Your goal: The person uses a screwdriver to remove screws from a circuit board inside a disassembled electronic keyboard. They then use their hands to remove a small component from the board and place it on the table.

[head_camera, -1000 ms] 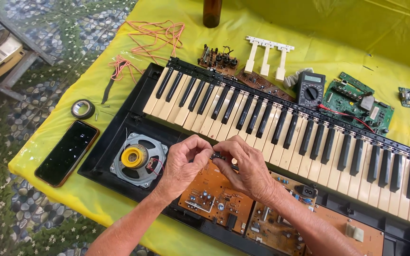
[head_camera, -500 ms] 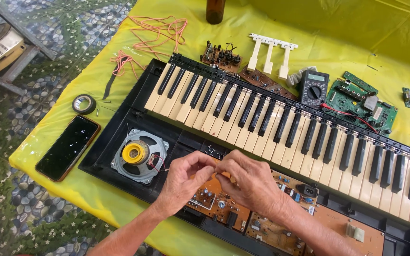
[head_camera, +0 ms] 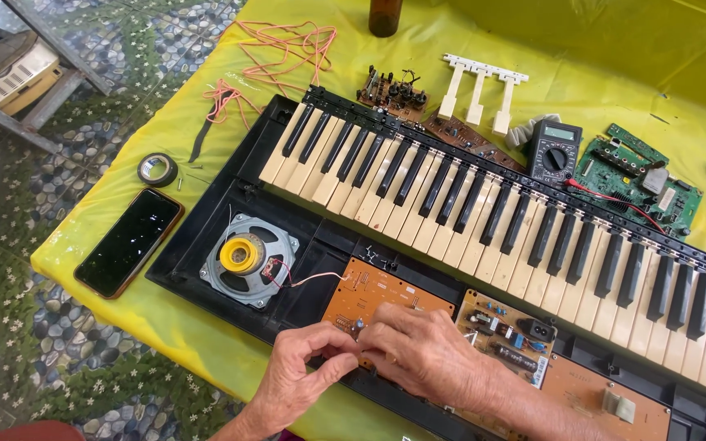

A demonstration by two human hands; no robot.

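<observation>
My left hand [head_camera: 300,377] and right hand [head_camera: 418,355] meet fingertip to fingertip, pinching a small part too tiny to tell on the orange circuit board [head_camera: 369,294]; it sits at the near edge of the opened keyboard [head_camera: 484,196], beside the speaker [head_camera: 247,257], so both thumbs can steady it.

Head cam, single view, looking steeply down.

Worn on person's head, tilted fwd over desk [head_camera: 165,327]; opened keyboard [head_camera: 484,196] runs diagonally across frame, upper left to lower right. Close range: both hands enter at bottom edge, forearms cut off. Floor [head_camera: 18,351] visible at left. No 2nd view, so nothing shared.
</observation>
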